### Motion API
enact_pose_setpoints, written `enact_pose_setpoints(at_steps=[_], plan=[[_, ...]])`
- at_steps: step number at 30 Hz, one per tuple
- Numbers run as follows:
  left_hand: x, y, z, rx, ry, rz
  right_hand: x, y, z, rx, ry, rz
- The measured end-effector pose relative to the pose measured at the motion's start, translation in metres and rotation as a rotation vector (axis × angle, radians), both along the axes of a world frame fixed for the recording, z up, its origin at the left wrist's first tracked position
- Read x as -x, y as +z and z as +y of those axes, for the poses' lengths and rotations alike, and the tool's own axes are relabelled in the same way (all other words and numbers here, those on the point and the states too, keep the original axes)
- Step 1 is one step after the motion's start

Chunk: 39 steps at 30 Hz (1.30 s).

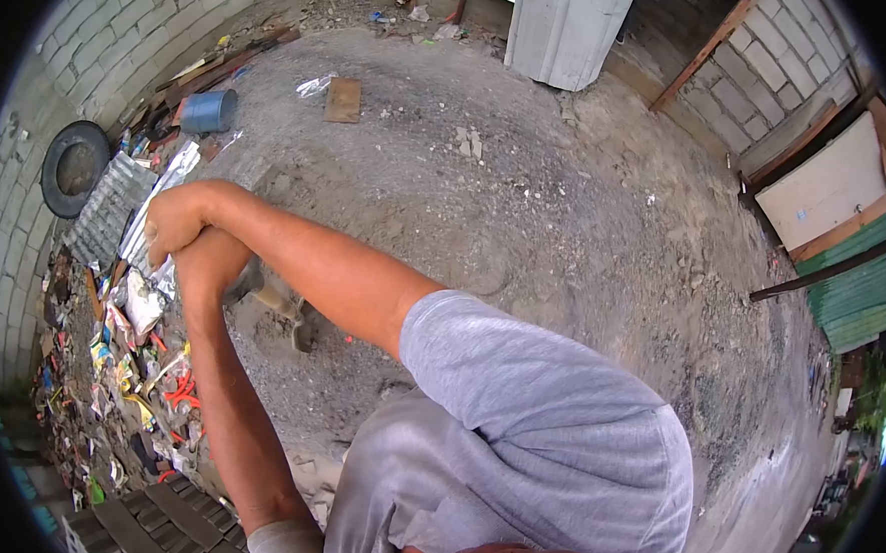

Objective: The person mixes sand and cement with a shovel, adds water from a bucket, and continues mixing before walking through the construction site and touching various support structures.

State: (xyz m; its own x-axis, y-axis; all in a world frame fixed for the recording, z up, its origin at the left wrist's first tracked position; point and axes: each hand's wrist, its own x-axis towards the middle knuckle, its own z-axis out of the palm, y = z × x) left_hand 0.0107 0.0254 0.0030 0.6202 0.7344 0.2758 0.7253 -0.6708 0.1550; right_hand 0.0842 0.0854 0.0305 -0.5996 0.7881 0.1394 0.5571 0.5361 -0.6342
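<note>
- Head view looks down over the person's grey-sleeved shoulder at a yard floor of grey dirt (527, 211).
- Two bare arms cross over the dirt at left. Which arm is which cannot be settled with certainty; the upper arm from the grey sleeve reads as the right.
- Right hand (173, 224): curled shut, fingers folded in, resting on the other wrist. Whether it grips anything cannot be told.
- Left hand (206, 264): mostly hidden under the right hand; how far open it is cannot be told.
- Tool (279, 306): a tan handle with a dark head, just below and right of the hands, low over the dirt. Contact with either hand is hidden.
- Litter (128, 360): mixed scraps along the block wall (106, 19), just left of the hands.
- Blue bucket (208, 111), tyre (73, 165) and corrugated sheet (106, 209) near the wall, beyond the hands.
- Board (343, 99) flat on the dirt, well apart.
</note>
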Motion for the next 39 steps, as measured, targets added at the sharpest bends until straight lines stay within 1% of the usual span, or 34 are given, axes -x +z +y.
enact_pose_setpoints(at_steps=[1,3,5,9,10,11,12,13,15,16,19,20,22,25,26,27,29,30,36,38,39], plan=[[-0.006,0.012,-0.009,0.037,0.024,0.027,-0.003,0.0,0.0,0.024,-0.014,0.017],[-0.009,0.013,-0.007,0.076,0.049,0.057,-0.007,0.001,0.0,0.05,-0.028,0.038],[-0.008,-0.002,0.007,-0.003,0.006,0.016,-0.01,0.005,0.0,0.048,-0.047,-0.004],[-0.01,0.011,-0.005,0.041,0.006,-0.011,-0.012,0.006,-0.001,0.008,-0.035,-0.011],[-0.009,0.011,-0.003,-0.015,-0.06,-0.004,-0.013,0.006,-0.001,0.038,-0.054,0.007],[-0.008,0.007,0.001,-0.032,-0.062,-0.028,-0.01,0.004,0.001,0.074,-0.058,0.026],[-0.005,0.004,0.003,-0.049,-0.064,-0.051,-0.008,0.008,-0.001,0.065,-0.063,-0.009],[-0.004,-0.002,0.007,-0.032,-0.006,-0.102,-0.008,0.01,-0.001,0.06,-0.056,-0.037],[0.001,-0.001,0.006,-0.043,0.015,-0.104,-0.003,0.002,0.008,0.025,-0.001,-0.02],[0.002,-0.002,0.009,-0.025,0.048,-0.08,-0.001,0.006,0.004,0.06,0.011,-0.005],[0.007,0.008,0.004,0.072,0.111,-0.017,0.007,0.008,0.004,0.045,0.085,0.015],[0.01,0.01,0.004,0.101,0.128,-0.001,0.009,0.009,0.005,0.047,0.077,0.006],[0.016,0.007,0.008,0.04,0.102,-0.076,0.018,0.006,0.011,0.047,0.075,-0.003],[0.026,0.008,0.004,-0.008,0.161,-0.126,0.026,0.007,0.012,0.048,0.08,0.016],[0.026,0.007,0.004,-0.026,0.172,-0.146,0.029,0.009,0.013,0.083,0.062,0.005],[0.03,-0.003,0.012,-0.028,0.136,-0.138,0.031,0.012,0.011,0.119,0.036,-0.009],[0.033,-0.007,0.021,0.01,0.087,-0.089,0.035,0.012,0.014,0.087,0.03,-0.063],[0.034,-0.006,0.02,0.007,0.066,-0.102,0.036,0.013,0.012,0.084,0.03,-0.049],[0.038,-0.002,0.023,-0.04,0.059,-0.106,0.039,0.012,0.015,0.099,0.013,-0.021],[0.039,-0.002,0.026,0.05,0.047,-0.067,0.039,0.015,0.012,0.105,0.016,-0.012],[0.039,-0.002,0.026,0.048,0.049,-0.067,0.039,0.014,0.013,0.103,0.018,-0.012]])
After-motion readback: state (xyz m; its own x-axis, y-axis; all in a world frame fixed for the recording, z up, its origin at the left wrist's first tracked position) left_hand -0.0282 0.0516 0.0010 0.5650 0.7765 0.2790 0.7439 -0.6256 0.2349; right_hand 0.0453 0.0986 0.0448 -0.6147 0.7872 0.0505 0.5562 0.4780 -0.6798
